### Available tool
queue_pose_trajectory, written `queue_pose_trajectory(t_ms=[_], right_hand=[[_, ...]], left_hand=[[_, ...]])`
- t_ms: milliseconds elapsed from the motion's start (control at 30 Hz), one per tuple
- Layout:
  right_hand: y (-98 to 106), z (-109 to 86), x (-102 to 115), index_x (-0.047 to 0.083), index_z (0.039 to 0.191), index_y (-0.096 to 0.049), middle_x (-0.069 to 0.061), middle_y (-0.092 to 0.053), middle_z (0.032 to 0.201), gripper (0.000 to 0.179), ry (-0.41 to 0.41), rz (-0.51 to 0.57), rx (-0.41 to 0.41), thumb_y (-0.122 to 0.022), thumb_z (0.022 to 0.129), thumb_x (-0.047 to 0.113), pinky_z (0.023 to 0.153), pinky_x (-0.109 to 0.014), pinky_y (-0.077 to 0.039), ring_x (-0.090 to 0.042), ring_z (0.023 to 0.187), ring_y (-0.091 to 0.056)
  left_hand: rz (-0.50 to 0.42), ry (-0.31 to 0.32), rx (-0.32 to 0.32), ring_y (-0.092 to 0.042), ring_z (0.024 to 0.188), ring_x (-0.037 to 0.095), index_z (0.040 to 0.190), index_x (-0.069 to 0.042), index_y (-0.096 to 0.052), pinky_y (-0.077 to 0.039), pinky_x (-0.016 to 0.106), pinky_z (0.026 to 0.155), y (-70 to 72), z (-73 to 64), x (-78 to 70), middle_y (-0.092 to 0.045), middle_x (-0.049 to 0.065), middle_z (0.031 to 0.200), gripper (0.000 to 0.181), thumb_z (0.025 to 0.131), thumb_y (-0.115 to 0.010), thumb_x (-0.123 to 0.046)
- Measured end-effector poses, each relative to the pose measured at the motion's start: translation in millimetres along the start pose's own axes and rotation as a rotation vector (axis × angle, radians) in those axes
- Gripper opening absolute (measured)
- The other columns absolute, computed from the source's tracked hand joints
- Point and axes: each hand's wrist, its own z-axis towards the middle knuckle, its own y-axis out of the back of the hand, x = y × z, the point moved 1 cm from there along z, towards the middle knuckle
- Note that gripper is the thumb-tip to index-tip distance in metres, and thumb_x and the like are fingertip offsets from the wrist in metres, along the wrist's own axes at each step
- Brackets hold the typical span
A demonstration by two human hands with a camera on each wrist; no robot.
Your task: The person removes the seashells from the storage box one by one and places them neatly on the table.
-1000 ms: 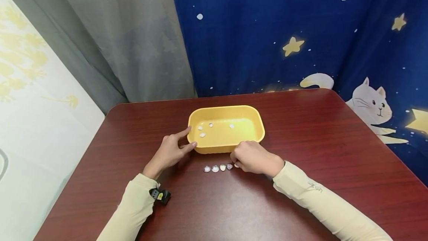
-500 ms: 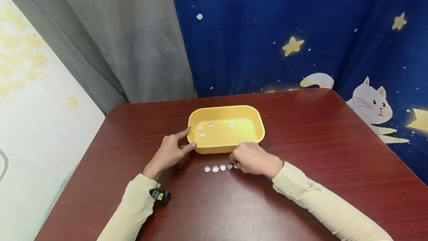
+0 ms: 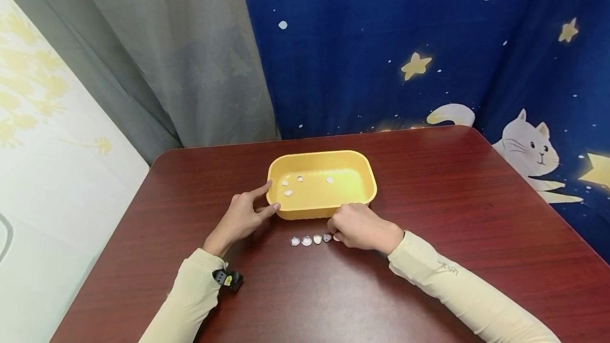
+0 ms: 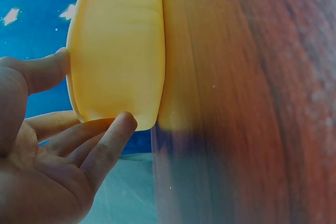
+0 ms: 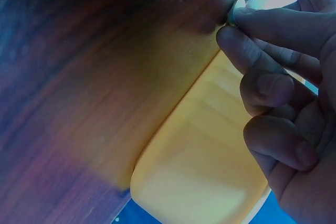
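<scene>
In the head view my left hand [image 3: 241, 217] is at the left end of a shallow yellow tub [image 3: 305, 213], thumb and index finger extended and touching its rim and wall. The left wrist view shows these fingers against the tub's outside. My right hand [image 3: 361, 226] is just in front of the tub and pinches a small pale seashell [image 5: 239, 10] between thumb and index finger, low at the tabletop. This shell is at the right end of a row of several small seashells [image 3: 306, 241]. The right hand's other fingers are curled into the palm.
Several small white shells [image 3: 288, 193] lie inside the tub, mostly toward its left side. The dark red-brown table [image 3: 286, 300] carries everything. Behind it hang a grey curtain [image 3: 200, 68] and a blue curtain [image 3: 343, 57] with stars and a cat.
Almost nothing differs. The right hand has shifted very slightly at the right end of the row. The left hand has kept its place on the tub.
</scene>
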Motion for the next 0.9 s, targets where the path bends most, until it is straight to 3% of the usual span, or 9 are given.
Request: queue_pose_trajectory(t_ms=[433,667,900], right_hand=[[7,-2.6,-3,0.024,0.054,-0.054,0.014,-0.047,0.052,0.035,-0.028,-0.005,0.015,-0.074,0.076,0.006,0.048,-0.023,-0.034,-0.006,0.052,-0.040],[16,-3.9,-2,0.024,0.056,-0.059,0.014,-0.052,0.054,0.031,0.012,-0.012,0.002,-0.072,0.076,0.006,0.049,-0.023,-0.036,-0.005,0.053,-0.046],[29,-3.8,-4,0.023,0.063,-0.065,0.013,-0.060,0.061,0.024,0.047,0.000,0.016,-0.075,0.078,0.008,0.053,-0.023,-0.042,-0.004,0.058,-0.052]], left_hand=[[0.015,-0.004,-0.003,-0.036,0.054,0.014,0.153,-0.012,-0.043,-0.044,0.027,0.066,-0.4,0.9,0.4,-0.063,0.009,0.081,0.070,0.095,-0.069,-0.040],[0.003,0.002,0.005,-0.033,0.045,0.009,0.154,-0.014,-0.042,-0.040,0.023,0.058,-0.5,-0.6,0.8,-0.062,0.006,0.070,0.070,0.095,-0.068,-0.040],[0.008,0.011,0.001,-0.033,0.050,0.012,0.154,-0.015,-0.042,-0.042,0.026,0.061,-0.4,0.1,-0.1,-0.063,0.008,0.080,0.070,0.095,-0.069,-0.040]])
